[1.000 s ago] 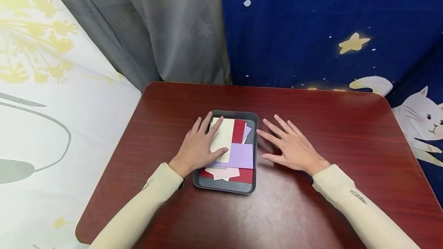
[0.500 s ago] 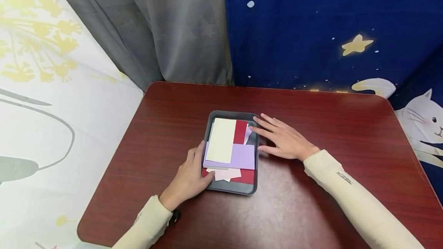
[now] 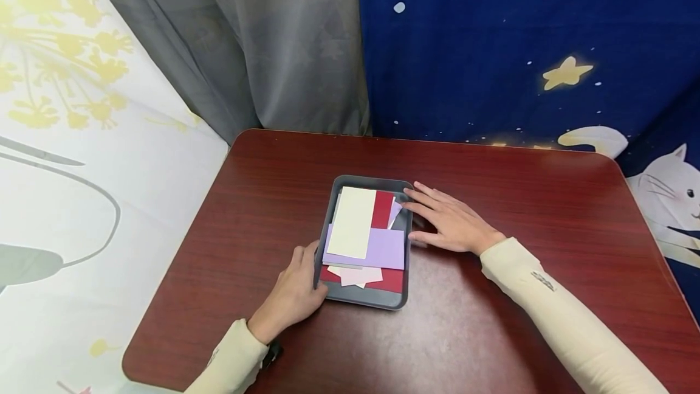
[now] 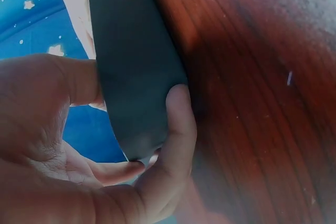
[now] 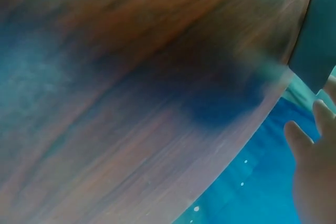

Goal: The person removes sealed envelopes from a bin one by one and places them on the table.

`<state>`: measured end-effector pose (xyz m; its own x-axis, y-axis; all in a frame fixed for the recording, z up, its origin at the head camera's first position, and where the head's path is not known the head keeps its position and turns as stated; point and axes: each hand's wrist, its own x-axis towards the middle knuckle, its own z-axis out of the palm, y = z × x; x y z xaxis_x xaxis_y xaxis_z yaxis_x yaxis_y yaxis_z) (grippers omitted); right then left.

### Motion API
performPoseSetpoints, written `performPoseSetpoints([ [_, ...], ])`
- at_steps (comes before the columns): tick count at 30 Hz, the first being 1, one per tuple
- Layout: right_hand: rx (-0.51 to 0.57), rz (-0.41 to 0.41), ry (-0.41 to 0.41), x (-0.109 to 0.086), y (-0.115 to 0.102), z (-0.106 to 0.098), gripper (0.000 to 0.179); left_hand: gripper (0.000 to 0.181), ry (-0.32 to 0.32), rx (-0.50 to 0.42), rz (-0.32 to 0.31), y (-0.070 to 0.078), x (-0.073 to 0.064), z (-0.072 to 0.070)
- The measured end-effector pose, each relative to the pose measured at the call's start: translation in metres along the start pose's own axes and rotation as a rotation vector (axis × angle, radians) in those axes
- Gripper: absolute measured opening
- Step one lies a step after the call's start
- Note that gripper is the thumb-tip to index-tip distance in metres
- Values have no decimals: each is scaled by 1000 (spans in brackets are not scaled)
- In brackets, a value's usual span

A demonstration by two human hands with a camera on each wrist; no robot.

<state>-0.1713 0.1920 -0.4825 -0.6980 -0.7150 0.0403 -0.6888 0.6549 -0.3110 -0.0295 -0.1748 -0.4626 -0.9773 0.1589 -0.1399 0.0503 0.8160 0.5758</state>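
Note:
A dark grey tray (image 3: pixel 361 298) lies on the table with paper pieces in it. On top are a cream sheet (image 3: pixel 352 221) and a purple sheet (image 3: pixel 389 249). Beneath them show a red sheet (image 3: pixel 389 283), a pale pink piece (image 3: pixel 362 276) and a lavender corner. My left hand (image 3: pixel 291 292) grips the tray's near left side, thumb over the rim; in the left wrist view its fingers wrap the tray's wall (image 4: pixel 131 51). My right hand (image 3: pixel 458 222) has straight, spread fingers, their tips right at the tray's right rim.
The reddish-brown wooden table (image 3: pixel 519 199) extends around the tray on all sides. A grey curtain (image 3: pixel 301 47) and a blue curtain (image 3: pixel 465 47) with stars hang behind its far edge. A white patterned cloth (image 3: pixel 54 199) hangs at the left.
My left hand has moved off the papers, down and left to the tray's near left side, and now grips it. My right hand has moved left to the tray's right rim.

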Motion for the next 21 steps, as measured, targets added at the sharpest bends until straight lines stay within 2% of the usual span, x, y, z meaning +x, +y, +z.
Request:
performPoseSetpoints([
  [6, -14, 12, 53, -9, 2, 1, 77, 80, 0, 16, 21, 4, 7, -2],
  [13, -44, 45, 117, -21, 4, 6, 68, 75, 6, 41, 62, 3, 23, -6],
  [16, -65, 63, 152, -27, 3, 7, 66, 71, 27, 36, 109, 2, 31, -8],
  [18, -93, 71, 176, -31, 2, 7, 64, 70, 53, 36, 167, -2, 37, -8],
  [21, -142, 76, 206, -37, 0, 7, 62, 69, 61, 40, 199, -1, 46, -9],
])
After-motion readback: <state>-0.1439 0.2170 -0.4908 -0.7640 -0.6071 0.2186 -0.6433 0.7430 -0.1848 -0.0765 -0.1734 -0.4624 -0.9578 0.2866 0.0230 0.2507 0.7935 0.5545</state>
